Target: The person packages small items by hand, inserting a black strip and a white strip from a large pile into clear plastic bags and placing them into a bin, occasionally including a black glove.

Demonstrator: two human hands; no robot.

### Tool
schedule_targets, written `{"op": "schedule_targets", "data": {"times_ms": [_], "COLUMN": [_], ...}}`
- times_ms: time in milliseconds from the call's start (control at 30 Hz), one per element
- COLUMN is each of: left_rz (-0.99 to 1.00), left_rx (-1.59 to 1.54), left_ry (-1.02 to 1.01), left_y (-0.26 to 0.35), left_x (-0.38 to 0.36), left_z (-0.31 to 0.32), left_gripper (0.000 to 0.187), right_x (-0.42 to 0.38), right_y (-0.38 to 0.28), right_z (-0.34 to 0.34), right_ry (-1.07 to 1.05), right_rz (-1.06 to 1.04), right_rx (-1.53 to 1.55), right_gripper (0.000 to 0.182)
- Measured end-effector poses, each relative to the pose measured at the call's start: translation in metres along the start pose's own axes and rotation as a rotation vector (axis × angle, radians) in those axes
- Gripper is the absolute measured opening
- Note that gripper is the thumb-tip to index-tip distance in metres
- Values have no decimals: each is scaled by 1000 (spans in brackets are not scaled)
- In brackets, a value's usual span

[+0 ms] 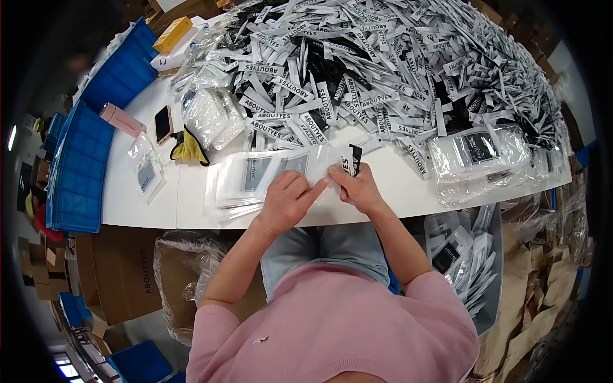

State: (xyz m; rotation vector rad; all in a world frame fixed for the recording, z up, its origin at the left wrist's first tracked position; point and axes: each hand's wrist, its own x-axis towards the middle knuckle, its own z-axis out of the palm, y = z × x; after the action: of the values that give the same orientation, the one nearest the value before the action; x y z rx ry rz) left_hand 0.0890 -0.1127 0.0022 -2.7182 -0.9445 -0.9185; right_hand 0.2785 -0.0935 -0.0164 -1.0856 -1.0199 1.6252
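Note:
My right hand (359, 189) is closed on a black-and-white labelled packet (352, 159), thumb on its lower part. To its left, my left hand (290, 199) rests over clear plastic bags (233, 185) with grey printed panels, its index finger stretched toward the right thumb. Part of the bags lies under this hand, and whether it pinches one is hidden. The bags form a loose stack near the table's front edge. Beyond my hands rises a large heap of small white and black packets (377, 102).
Blue bins (80, 169) line the left side, near a pink bottle (121, 120), a phone (163, 124) and yellow-black gloves (189, 148). Wrapped bags (479, 153) lie at the right. Below the table edge at right, a grey bin (490, 309) holds filled bags.

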Motion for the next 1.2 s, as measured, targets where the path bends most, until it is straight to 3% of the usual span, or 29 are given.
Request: {"op": "schedule_targets", "data": {"times_ms": [67,133,200,233,267,333,367,433,467,533,567,633,700,767,800,867,933,967,1000,1033,1100,1133,1167,1200], "left_rz": [-84,-172,-682,-863,-867,-1064,-1071,-947,-953,-1146,-1146,-945,-909,-800,-805,-596,-602,-726,-849,-849,-531,-646,-759,-558], "left_rx": [-132,-260,-824,-852,-847,-714,-707,-897,-887,-1360,-1355,-1057,-922,-592,-588,-549,-568,-584,-602,-658,-559,-385,-378,-201], "left_ry": [29,61,42,-19,-14,-235,-222,143,154,176,188,193,191,-42,-37,155,169,122,68,-108,-4,70,215,226], "left_y": [4,10,16,13,15,20,19,16,13,6,5,4,6,7,1,-13,-19,-18,-16,-18,-12,-11,-17,-20], "left_x": [5,7,-2,-5,3,22,18,9,7,8,7,6,10,23,22,17,17,21,26,27,23,26,29,28], "left_z": [2,8,19,22,12,-8,-3,11,11,8,13,26,23,2,3,10,11,10,9,2,8,1,-8,-8], "left_gripper": [44,44,46,36,36,26,26,20,20,22,22,24,25,25,25,23,20,23,26,35,42,45,50,53], "right_x": [2,4,-5,-3,-1,4,6,8,6,2,5,8,8,4,1,-7,-8,-7,-7,-5,0,6,15,22], "right_y": [0,-1,-13,-3,2,6,8,11,9,3,4,2,0,-4,-6,-8,-8,-11,-13,-14,-12,-8,-5,-4], "right_z": [-3,-1,9,11,11,10,10,10,11,10,7,13,18,22,24,29,30,32,32,34,37,23,18,15], "right_ry": [-43,-13,-126,-143,-150,-152,-165,-133,-146,-210,-203,-122,-36,-35,-42,-127,-169,-149,-125,-111,-20,4,51,97], "right_rz": [-8,-264,-432,-738,-742,-869,-878,-941,-948,-658,-589,-685,-781,-840,-842,-807,-765,-712,-654,-650,-930,-925,-910,-895], "right_rx": [-39,-386,-819,-959,-957,-1027,-1024,-873,-868,-693,-730,-813,-891,-875,-873,-936,-999,-874,-749,-755,-713,-907,-881,-853], "right_gripper": [25,22,22,33,33,36,36,24,24,22,22,23,25,22,22,19,17,17,16,16,18,21,22,23]}}
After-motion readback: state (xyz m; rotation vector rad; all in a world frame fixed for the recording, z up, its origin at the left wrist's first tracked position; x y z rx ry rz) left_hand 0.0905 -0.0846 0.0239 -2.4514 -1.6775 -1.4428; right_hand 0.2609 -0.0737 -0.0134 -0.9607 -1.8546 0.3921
